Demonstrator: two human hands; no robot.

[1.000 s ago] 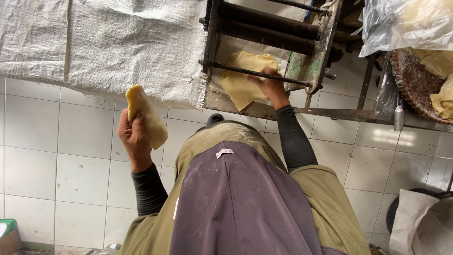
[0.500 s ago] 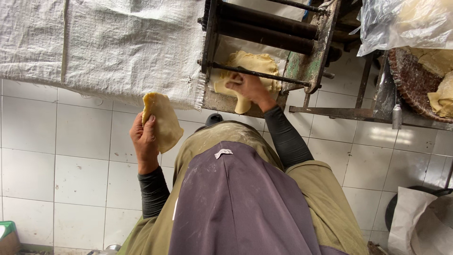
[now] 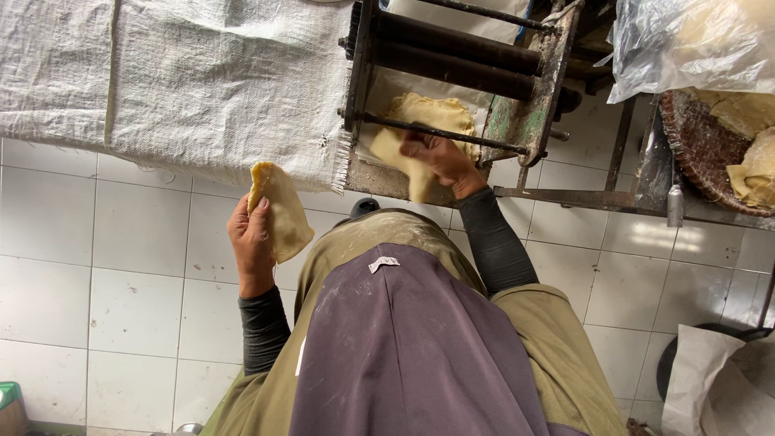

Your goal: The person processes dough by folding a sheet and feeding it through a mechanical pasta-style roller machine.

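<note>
1. The left hand grips a folded dough piece, fingers closed along its edge so the piece stands upright above the palm, held off the tiled floor.
2. The right hand presses a flat dough sheet, fingers curled onto it, just under the thin rod of the roller machine.
3. A woven sack cloth hangs just beyond the left fingertips.
</note>
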